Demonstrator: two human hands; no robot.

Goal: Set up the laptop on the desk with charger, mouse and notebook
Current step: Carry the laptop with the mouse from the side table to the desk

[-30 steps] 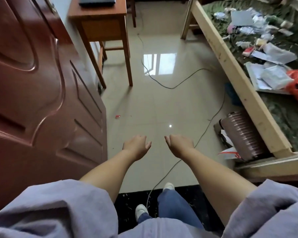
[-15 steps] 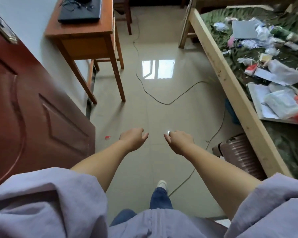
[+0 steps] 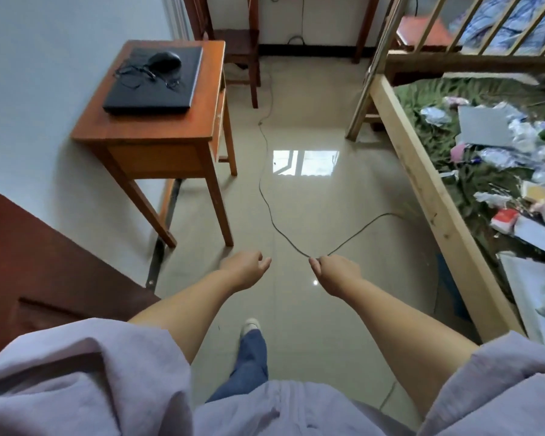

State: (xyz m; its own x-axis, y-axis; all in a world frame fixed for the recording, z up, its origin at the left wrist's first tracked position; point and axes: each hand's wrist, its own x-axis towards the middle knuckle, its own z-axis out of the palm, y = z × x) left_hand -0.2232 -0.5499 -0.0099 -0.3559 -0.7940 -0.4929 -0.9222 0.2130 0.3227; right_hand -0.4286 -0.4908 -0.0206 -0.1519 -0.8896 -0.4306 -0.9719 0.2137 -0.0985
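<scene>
A closed black laptop (image 3: 151,81) lies on the small wooden desk (image 3: 158,133) against the left wall. A black mouse (image 3: 165,60) and a tangle of thin black cord (image 3: 132,75) rest on its lid. My left hand (image 3: 244,269) and my right hand (image 3: 335,275) hang out in front of me above the floor, short of the desk, both loosely curled and holding nothing. A flat grey sheet or notebook (image 3: 485,125) lies among the clutter on the bed at the right; I cannot tell which it is.
A black cable (image 3: 266,199) snakes across the glossy tiled floor between desk and bed. A dark wooden chair (image 3: 233,42) stands behind the desk. The wooden bed frame (image 3: 422,190) runs down the right side. A red-brown door (image 3: 29,262) stands at lower left.
The view has moved forward past the door into the room. The desk with the laptop is nearer and fully visible. Both hands stay empty in front of me.
</scene>
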